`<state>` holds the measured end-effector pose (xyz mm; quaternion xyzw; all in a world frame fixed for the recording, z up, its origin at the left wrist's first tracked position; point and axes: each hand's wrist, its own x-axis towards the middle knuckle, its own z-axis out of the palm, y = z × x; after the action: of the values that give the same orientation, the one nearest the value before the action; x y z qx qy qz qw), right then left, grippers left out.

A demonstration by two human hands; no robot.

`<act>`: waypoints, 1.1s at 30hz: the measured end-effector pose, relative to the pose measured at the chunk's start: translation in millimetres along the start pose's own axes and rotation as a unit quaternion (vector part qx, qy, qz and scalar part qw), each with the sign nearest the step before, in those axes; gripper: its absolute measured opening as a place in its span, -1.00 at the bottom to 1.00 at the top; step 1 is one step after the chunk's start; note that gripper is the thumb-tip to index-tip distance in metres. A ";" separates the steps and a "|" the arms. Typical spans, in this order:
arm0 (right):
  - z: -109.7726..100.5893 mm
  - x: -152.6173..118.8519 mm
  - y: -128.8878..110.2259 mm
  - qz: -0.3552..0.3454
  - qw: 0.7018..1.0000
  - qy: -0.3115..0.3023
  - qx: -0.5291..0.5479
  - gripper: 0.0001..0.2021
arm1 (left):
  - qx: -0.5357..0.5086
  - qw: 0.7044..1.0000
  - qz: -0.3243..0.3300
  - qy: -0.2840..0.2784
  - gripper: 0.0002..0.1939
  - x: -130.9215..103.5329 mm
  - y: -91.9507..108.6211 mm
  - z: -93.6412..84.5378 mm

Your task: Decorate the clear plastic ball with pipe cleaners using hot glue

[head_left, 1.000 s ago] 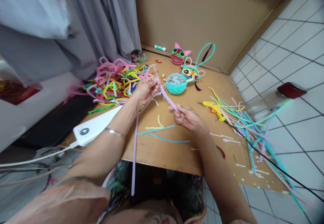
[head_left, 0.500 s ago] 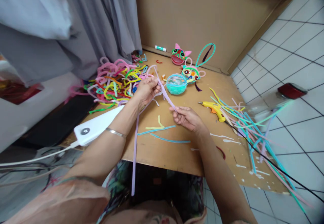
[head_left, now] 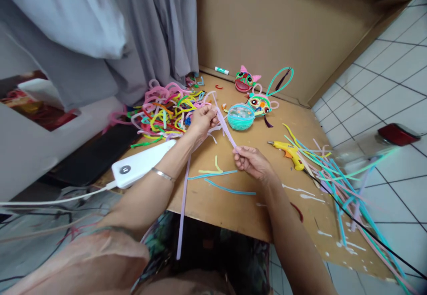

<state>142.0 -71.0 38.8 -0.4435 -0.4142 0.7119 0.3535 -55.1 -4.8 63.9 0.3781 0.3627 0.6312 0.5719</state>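
Just left of the turquoise bowl (head_left: 240, 120), I see the person's left hand (head_left: 203, 124) pinching a lilac pipe cleaner (head_left: 227, 131) between thumb and fingers. The right hand (head_left: 252, 161), nearer the person than the bowl, pinches it lower down, thumb against forefinger. Left of the bowl lies a colourful pile (head_left: 163, 113); right of it, a yellow glue gun (head_left: 287, 150).

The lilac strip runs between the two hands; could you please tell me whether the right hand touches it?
Touching: the head view shows the lilac strip running down into the pinched grip of the right hand, with no gap.
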 end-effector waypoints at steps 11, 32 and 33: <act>12.8 2.0 1.6 -0.106 0.993 0.031 -0.043 -0.61 | -0.239 0.959 -0.151 0.037 -0.78 1.0 12.1 0.7; 6.6 1.8 1.5 -0.120 0.988 0.018 0.096 -0.76 | 0.033 0.968 -0.132 -0.211 -0.69 -31.7 -15.6 24.9; 7.1 1.5 0.9 -0.119 0.988 0.021 0.099 -0.77 | 0.058 0.968 -0.112 -0.217 -0.67 -33.1 -19.5 25.8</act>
<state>134.7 -72.0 39.4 -0.3687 -0.3845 0.6926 0.4864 -21.4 -35.5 56.1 0.4959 0.3060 0.4433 0.6811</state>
